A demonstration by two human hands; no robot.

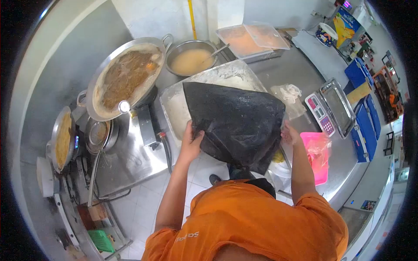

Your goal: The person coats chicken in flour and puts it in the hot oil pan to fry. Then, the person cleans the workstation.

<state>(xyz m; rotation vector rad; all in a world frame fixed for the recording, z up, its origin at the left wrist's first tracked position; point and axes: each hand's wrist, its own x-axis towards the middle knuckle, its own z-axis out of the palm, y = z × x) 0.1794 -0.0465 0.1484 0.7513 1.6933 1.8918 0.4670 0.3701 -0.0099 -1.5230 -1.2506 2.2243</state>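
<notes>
left-hand grip [191,141] and right-hand grip [288,132] are both clamped on opposite sides of a black plastic sheet [235,122], held up over the near edge of the worktop [283,71], partly covering a white-dusted tray [174,104]. pink basket [321,177]'s just past the right hand.

head-worn view, forward and downward

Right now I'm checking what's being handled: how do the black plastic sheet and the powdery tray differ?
The black plastic sheet is dark; the powdery tray is pale. The left hand and right hand hold the sheet; neither holds the tray. The sheet is creased and looks limp; the tray looks rigid. Both are broad.
</notes>
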